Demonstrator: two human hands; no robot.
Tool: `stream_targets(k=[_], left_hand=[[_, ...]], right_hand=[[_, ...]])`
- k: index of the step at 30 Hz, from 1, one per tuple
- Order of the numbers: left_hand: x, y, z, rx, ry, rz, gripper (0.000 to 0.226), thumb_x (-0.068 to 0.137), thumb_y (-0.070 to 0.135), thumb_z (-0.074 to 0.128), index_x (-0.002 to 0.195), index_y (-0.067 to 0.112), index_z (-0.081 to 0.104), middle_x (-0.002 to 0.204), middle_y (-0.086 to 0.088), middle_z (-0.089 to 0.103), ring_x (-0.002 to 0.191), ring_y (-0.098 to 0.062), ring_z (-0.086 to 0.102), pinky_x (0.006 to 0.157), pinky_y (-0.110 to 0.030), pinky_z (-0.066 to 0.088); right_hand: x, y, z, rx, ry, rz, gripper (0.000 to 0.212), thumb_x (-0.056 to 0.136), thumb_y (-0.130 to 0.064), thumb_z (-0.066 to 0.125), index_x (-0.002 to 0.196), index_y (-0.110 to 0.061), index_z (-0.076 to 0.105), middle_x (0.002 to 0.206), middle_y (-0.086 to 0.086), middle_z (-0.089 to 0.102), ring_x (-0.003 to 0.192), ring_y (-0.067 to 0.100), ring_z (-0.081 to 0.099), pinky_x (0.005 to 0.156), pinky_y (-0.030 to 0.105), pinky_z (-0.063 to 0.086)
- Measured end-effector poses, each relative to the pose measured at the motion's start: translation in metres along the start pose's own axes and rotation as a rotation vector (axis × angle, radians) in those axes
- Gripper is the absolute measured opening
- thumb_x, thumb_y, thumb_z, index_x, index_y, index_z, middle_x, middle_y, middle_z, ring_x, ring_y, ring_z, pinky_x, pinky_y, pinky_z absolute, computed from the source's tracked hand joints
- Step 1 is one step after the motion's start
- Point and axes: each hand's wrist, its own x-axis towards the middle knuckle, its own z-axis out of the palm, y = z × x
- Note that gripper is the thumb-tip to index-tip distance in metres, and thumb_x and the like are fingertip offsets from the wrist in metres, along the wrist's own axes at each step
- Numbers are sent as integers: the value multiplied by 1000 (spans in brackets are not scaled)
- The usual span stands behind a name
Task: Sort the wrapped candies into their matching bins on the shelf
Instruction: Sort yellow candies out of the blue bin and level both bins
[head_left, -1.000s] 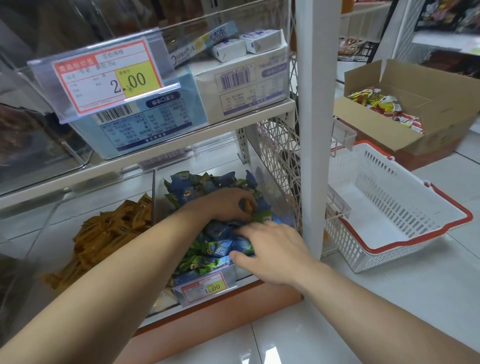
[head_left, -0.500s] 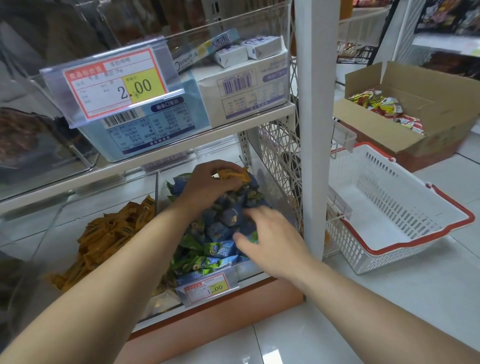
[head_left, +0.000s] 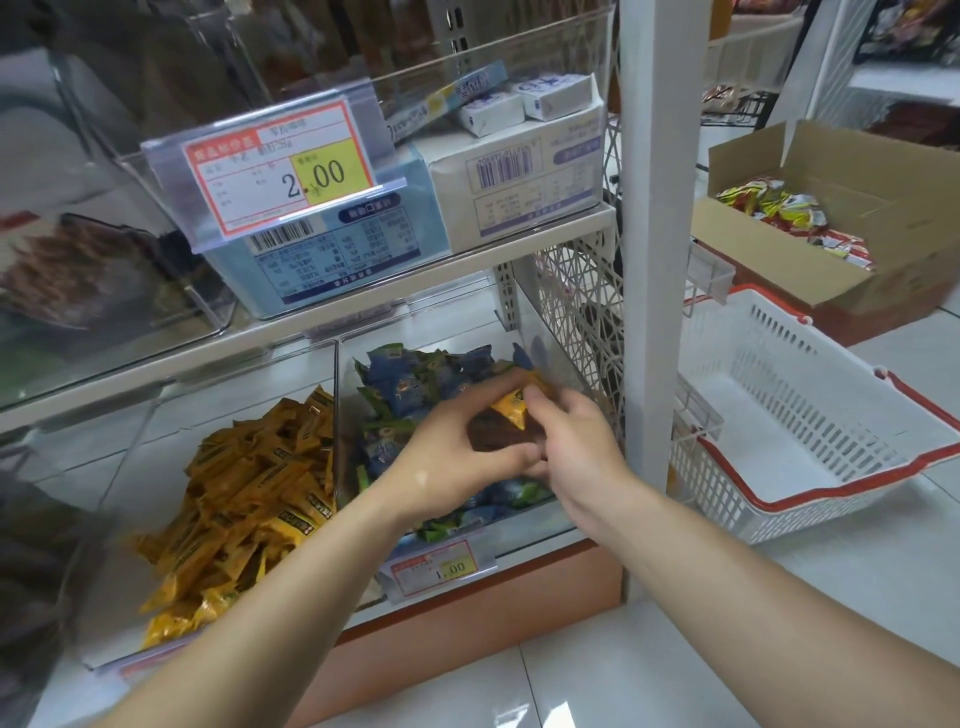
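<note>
**Both hands meet on one yellow candy over the blue-green bin**

We see the white shelf (head_left: 363, 325) filling the left and centre of the frame, with its upright post (head_left: 654, 208) just right of centre. At the right, on the tiled floor, a white basket (head_left: 831, 501) with a red rim stands tilted. Behind it, in the upper right, is an open cardboard box (head_left: 893, 171) of red and yellow packets.

On the lowest shelf level two clear bins stand side by side. The left bin (head_left: 156, 415) holds a heap of yellow-wrapped candies (head_left: 249, 493). The right bin (head_left: 524, 527) holds blue and green candies (head_left: 410, 384) and carries a small price tag (head_left: 439, 566) on its front wall.

Both arms reach in from the bottom edge. The left hand (head_left: 457, 460) and the right hand (head_left: 576, 447) come together above the right bin, touching one another. Between them sits a single yellow candy (head_left: 511, 408), at about the centre of the frame and above the blue and green pile. The left hand curls around it from the left, one finger arched over its top. The right hand pinches its upper right corner with curled fingers. Below the candy, between the hands, lies a dark brown patch; we cannot tell whether it is a wrapper or a shadow.
</note>
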Motion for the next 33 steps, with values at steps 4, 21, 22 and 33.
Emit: stream_targets(k=[4, 21, 22, 33], left_hand=[[0, -2, -17, -55, -94, 12, 57, 85, 28, 69, 139, 34, 52, 128, 25, 62, 121, 2, 57, 96, -14, 45], [99, -44, -20, 738, -421, -190, 52, 82, 63, 58, 120, 29, 65, 119, 8, 62, 104, -12, 56, 89, -30, 42], [100, -46, -22, 708, -435, -206, 47, 83, 60, 64, 119, 30, 65, 115, 9, 63, 102, -12, 56, 86, -29, 41], [85, -61, -49, 847, -155, -145, 54, 75, 47, 78, 121, 30, 58, 113, 4, 59, 106, -21, 58, 75, -31, 46]], right_hand=[[1, -3, -4, 45, -31, -11, 12, 98, -15, 60, 108, -17, 66, 99, 9, 75, 93, 26, 74, 69, 38, 61], [-5, -1, -12, -1092, 72, -260, 22, 90, -25, 58, 74, -10, 59, 70, 5, 61, 64, 19, 55, 56, 35, 44], [-5, -2, -12, -1090, 68, -260, 22, 89, -26, 58, 74, -11, 58, 70, 4, 61, 64, 17, 55, 53, 33, 42], [1, 6, -18, -943, 108, -357, 21, 95, -27, 60, 115, -21, 58, 95, -5, 64, 81, 17, 61, 67, 27, 41]])
